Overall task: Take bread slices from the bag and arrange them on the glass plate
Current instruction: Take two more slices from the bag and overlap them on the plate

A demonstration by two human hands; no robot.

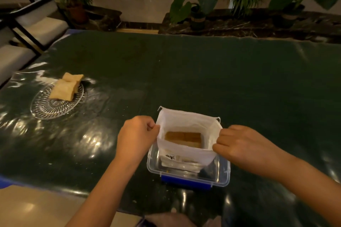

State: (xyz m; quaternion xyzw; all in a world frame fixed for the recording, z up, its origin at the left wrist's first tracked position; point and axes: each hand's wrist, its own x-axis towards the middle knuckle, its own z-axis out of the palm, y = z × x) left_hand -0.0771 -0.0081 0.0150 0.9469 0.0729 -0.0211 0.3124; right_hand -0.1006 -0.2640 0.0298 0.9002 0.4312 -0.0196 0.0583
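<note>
- My left hand pinches the left edge of the white bag, fingers curled shut on the plastic.
- My right hand grips the bag's right edge the same way, closed tight on the rim.
- Between my two hands the bag's mouth is pulled wide open, so I look straight down into it.
- The bread left in the bag lies at the bottom, brown crust up, right between my hands and lower than both.
- The bag stands upright inside a clear plastic box, which has a blue clip on its near side.
- The box sits on the dark green desk, near me and a little right of the middle.
- The glass plate lies far off to the left, well apart from my left hand.
- Two bread slices lie on the far part of the plate, one partly over the other; the farther one juts over the rim.
- The near half of the plate is bare glass.
- Potted plants stand beyond the far edge of the desk.
</note>
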